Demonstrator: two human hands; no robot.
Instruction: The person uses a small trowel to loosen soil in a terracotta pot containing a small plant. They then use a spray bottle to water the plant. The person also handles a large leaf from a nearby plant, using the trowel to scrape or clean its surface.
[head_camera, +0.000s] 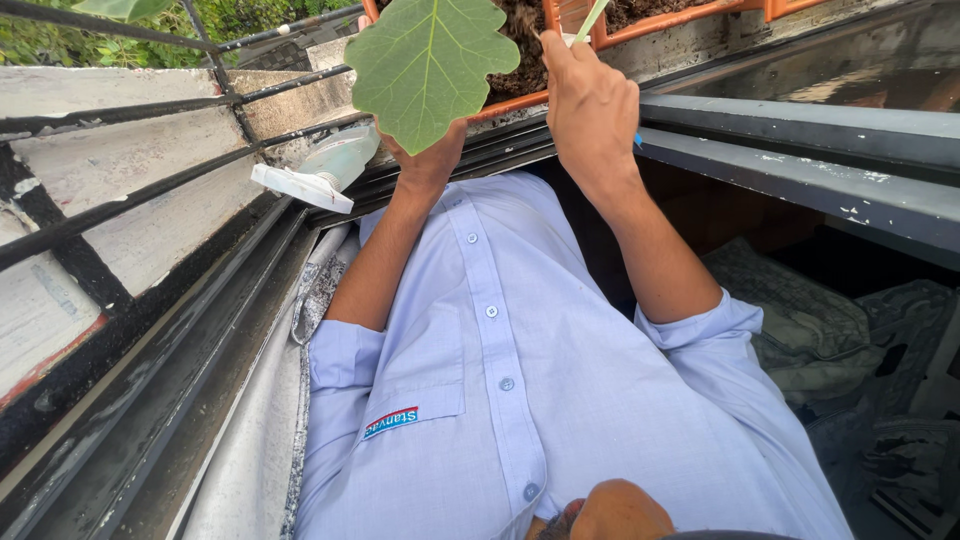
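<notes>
Head view shows a person in a light blue shirt (500, 370) leaning at a window ledge (800, 130), both arms raised to an orange planter (640, 25) of dark soil (520, 40) that sits on the ledge at the top of the frame. The right hand (590, 100) is closed around a pale green stem (592, 18), its fingers curled, gripping it just above the planter's rim. The left hand (430, 160) is mostly hidden behind a large lobed leaf (430, 65); only the wrist and the heel of the palm show, so whether it grips or merely props the leaf cannot be told. A translucent spray bottle (325, 170) with a white trigger head lies on its side on the ledge just left of that hand, touching neither hand and beside black railing bars (120, 200). Judged from this moment, work on the plant is under way rather than finished: the stem is firmly in hand, the leaf is being handled, and the bottle lies idle. Folded cloth (800, 320) lies in the dim room below the window frame, at right.
</notes>
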